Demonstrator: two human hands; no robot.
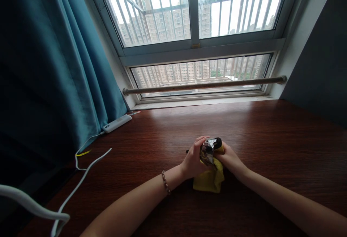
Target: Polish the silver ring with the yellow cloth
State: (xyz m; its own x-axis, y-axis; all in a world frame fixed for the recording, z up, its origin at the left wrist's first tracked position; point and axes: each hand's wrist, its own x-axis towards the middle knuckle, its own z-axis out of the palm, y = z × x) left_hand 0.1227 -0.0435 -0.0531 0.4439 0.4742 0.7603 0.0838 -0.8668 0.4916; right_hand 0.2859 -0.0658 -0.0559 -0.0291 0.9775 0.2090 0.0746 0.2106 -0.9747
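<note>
A shiny silver metal object with a black end is held up over the wooden surface; its exact kind I cannot make out. My left hand is closed around its left side, fingers curled over the top. A small dark tip sticks out left of that hand. My right hand grips a yellow cloth against the object's right side, close to the black end. The cloth hangs down below both hands, and part of it is bunched under the right fingers. The right fingertips are partly hidden.
A white power strip lies at the left by the blue curtain. White cables run along the left side, near a yellow strip. Behind the brown wooden surface is a window with a horizontal rail.
</note>
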